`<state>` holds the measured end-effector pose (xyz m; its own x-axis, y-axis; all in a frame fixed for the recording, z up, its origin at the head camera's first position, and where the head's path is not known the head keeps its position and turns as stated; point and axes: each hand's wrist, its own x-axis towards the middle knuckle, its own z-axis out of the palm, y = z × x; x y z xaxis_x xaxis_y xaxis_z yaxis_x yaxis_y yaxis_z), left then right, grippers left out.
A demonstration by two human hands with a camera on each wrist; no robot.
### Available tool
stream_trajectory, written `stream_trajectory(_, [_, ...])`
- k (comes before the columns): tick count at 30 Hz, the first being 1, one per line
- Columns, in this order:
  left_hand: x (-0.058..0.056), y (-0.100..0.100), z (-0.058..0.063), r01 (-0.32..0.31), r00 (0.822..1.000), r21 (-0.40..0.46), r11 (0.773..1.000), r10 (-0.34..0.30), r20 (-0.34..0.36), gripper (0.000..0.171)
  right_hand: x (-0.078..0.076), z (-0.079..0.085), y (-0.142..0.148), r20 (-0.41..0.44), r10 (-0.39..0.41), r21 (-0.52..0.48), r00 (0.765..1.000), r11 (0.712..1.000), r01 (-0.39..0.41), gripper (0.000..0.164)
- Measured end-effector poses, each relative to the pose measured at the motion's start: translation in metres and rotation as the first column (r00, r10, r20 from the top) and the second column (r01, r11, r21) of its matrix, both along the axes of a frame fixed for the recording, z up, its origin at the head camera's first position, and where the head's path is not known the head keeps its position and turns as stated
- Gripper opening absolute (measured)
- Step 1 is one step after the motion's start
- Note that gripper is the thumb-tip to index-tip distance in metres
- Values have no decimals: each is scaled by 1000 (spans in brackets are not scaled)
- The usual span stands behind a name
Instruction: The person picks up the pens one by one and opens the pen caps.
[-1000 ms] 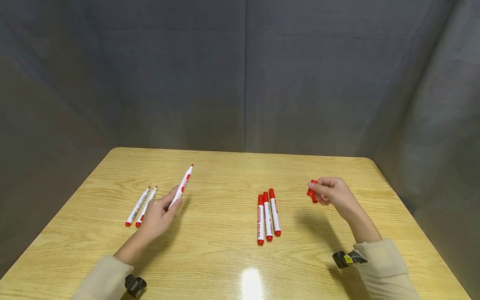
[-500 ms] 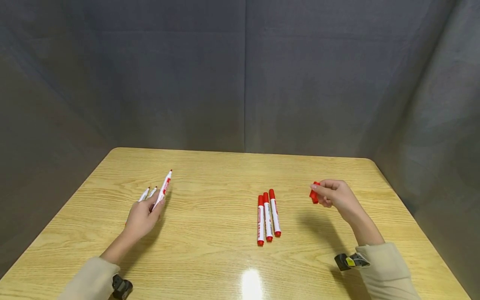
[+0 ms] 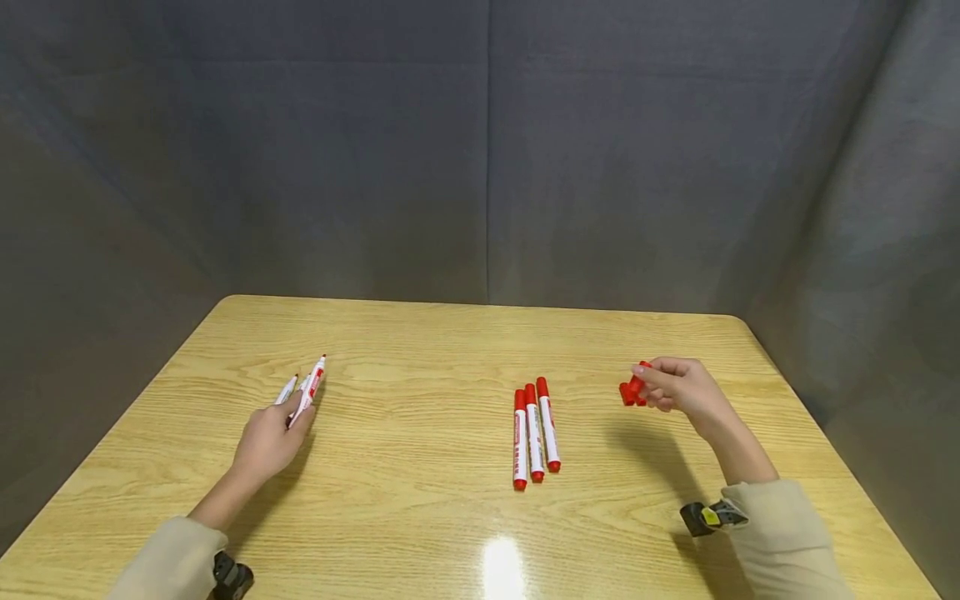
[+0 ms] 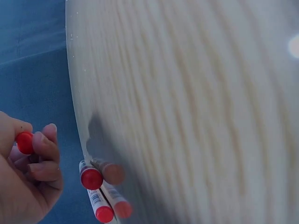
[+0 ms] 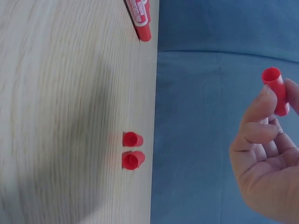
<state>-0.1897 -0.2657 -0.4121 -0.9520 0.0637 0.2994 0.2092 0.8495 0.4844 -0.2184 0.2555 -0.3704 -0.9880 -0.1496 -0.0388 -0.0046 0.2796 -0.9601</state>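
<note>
My left hand (image 3: pixel 268 437) grips an uncapped white marker (image 3: pixel 309 390) with a red tip, tilted up and away. Two more uncapped markers (image 4: pixel 98 200) lie side by side on the table beside that hand, partly hidden behind it in the head view. The left wrist view shows the red end (image 4: pixel 25 143) of the held marker between thumb and fingers. Over the right side of the table, my right hand (image 3: pixel 686 390) pinches a red marker cap (image 5: pixel 276 91), its hollow end showing. Two other red caps (image 5: pixel 133 149) lie on the table just left of that hand.
Three capped red-and-white markers (image 3: pixel 534 433) lie together near the middle of the wooden table (image 3: pixel 420 517). A dark grey curtain (image 3: pixel 480 167) stands behind the table and along both sides.
My left hand has moved left and down with its marker, over to the two lying markers. The right hand has shifted slightly right with its cap, uncovering caps on the table.
</note>
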Motion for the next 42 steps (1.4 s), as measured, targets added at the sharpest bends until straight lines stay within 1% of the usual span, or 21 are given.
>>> stream_trajectory(5, [1, -2, 2, 2, 1000, -25, 1000, -2, 14, 38, -3, -1, 7, 19, -26, 30, 999, 999, 26, 21])
stream_trajectory(10, [2, -1, 3, 6, 998, -56, 998, -3, 57, 39, -7, -2, 14, 31, -47, 42, 998, 998, 45, 21])
stream_trajectory(17, [-3, 3, 1, 34, 991, -96, 995, -21, 130, 42, -2, -1, 20, 57, -55, 42, 997, 998, 53, 22])
stream_trajectory(27, [-2, 3, 2, 17, 987, -125, 992, 3, 160, 42, 1, 1, 20, 42, -41, 36, 998, 999, 40, 22])
stream_trajectory(28, [-1, 3, 2, 16, 987, -130, 991, 5, 162, 41, 1, 1, 20, 40, -37, 34, 999, 999, 36, 22])
stream_trajectory(33, [0, 0, 1, 9, 986, -170, 985, 20, 168, 25, 1, 2, 20, 35, -26, 40, 999, 999, 24, 22])
stream_trajectory(35, [0, -1, 1, 3, 984, -189, 982, 31, 177, 23, 1, 2, 20, 33, -24, 44, 999, 999, 22, 22])
stream_trajectory(39, [2, -2, 1, -5, 976, -224, 975, 53, 211, 33, 1, 2, 21, 25, -19, 51, 1000, 999, 17, 23])
stream_trajectory(42, [3, -3, 2, -8, 970, -229, 973, 63, 235, 37, 0, 2, 22, 22, -17, 51, 1000, 999, 15, 23])
